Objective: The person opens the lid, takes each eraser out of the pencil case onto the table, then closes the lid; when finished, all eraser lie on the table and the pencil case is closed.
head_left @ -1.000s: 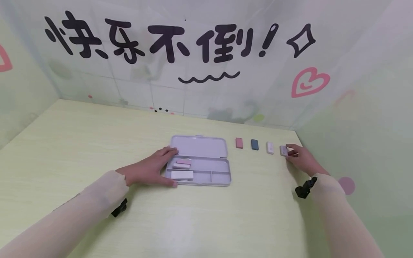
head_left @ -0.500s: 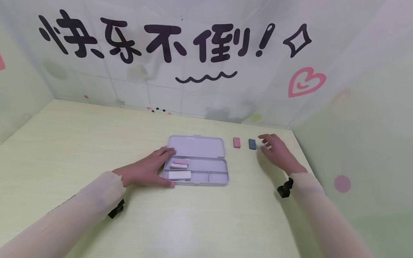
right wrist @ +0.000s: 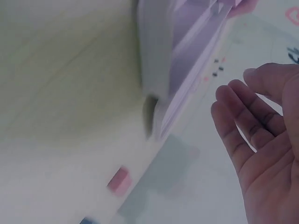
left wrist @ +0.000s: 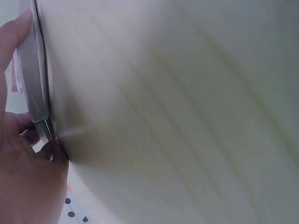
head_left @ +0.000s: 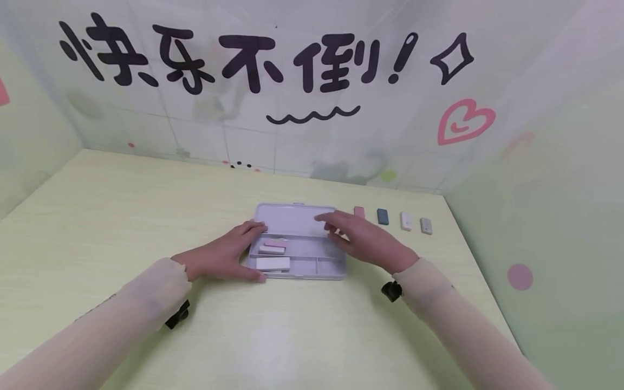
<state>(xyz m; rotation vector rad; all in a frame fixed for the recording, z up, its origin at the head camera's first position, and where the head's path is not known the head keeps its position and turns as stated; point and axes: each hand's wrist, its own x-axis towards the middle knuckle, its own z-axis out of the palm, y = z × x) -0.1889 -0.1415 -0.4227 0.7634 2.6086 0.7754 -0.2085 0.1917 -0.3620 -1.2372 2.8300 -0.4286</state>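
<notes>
A lilac pencil case (head_left: 294,275) lies open on the table with its lid (head_left: 292,219) laid back. My left hand (head_left: 221,254) holds its left end, thumb along the front side and fingers at the rear near the hinge. White and pink eraser-like blocks (head_left: 273,264) sit in its left compartments. My right hand (head_left: 368,238) hovers over the case's right end, fingers loosely bent and holding nothing; in the right wrist view the palm (right wrist: 271,168) shows bare. Right of the case stand, in a row, a pink eraser (head_left: 359,212), a blue one (head_left: 382,216), a white one (head_left: 405,221) and a greyish one (head_left: 426,226).
The pale wooden table (head_left: 273,336) meets a printed back wall (head_left: 312,146) just behind the case and erasers. A green side wall (head_left: 560,244) borders the right edge, close to the greyish eraser.
My right hand has left the greyish eraser at the row's right end and swept left past the erasers to above the case. The left hand has stayed at the case.
</notes>
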